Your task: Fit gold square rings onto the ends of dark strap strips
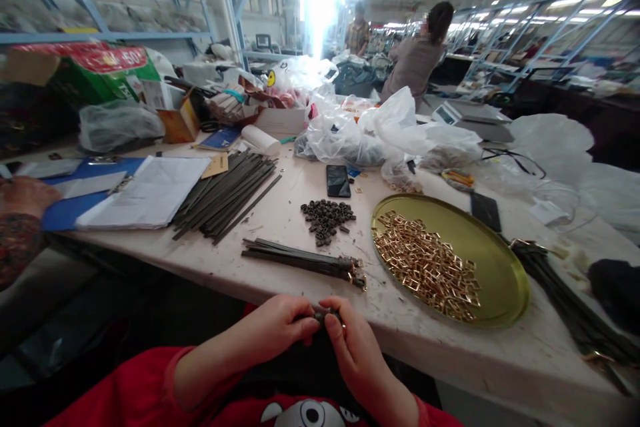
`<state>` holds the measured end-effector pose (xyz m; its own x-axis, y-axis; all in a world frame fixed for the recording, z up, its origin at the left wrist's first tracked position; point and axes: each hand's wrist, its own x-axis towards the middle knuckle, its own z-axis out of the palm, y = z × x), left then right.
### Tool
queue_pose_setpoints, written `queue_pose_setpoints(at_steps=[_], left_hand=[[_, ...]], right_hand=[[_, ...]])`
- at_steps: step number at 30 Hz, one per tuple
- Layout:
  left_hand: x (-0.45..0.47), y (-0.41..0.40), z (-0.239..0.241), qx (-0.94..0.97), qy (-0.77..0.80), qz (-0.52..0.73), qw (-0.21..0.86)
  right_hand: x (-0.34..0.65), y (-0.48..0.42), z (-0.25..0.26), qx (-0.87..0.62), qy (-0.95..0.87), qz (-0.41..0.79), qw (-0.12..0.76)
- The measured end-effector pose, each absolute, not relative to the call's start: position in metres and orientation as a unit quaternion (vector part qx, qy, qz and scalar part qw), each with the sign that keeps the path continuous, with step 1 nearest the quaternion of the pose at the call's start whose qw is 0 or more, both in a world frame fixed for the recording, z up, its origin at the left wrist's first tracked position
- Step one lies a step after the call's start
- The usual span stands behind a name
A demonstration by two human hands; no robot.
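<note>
Close to my body, just off the table's front edge, my left hand and my right hand meet with fingers closed. Between the fingertips they pinch a dark strap; a bit of gold metal glints by the right fingers. Most of the strap is hidden by my hands. On the table ahead lies a bundle of dark straps with gold buckles at its right end. Beyond it sits a pile of small dark loops. To the right, a round gold tray holds a heap of gold buckles.
Loose dark strips and papers on a clipboard lie left. A phone and plastic bags stand behind. More straps hang over the right edge. Another person's hand rests far left; other people are farther back.
</note>
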<state>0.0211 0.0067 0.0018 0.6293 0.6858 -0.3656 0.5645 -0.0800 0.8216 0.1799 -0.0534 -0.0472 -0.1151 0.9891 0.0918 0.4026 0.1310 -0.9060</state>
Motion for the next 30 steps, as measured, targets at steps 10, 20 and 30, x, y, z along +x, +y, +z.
queue_pose_setpoints(at_steps=[10, 20, 30], left_hand=[[0.028, 0.045, -0.024, 0.894, 0.390, 0.084, 0.204], [0.005, 0.121, -0.057, 0.893, 0.442, 0.084, 0.022], [-0.035, 0.250, -0.050, 0.757, 0.653, 0.020, -0.017]], right_hand=[[0.201, -0.020, -0.068, -0.588, -0.755, 0.044, 0.287], [0.232, 0.046, -0.112, -0.426, -0.845, -0.238, 0.217], [0.227, 0.047, -0.107, -0.449, -0.831, -0.237, 0.227]])
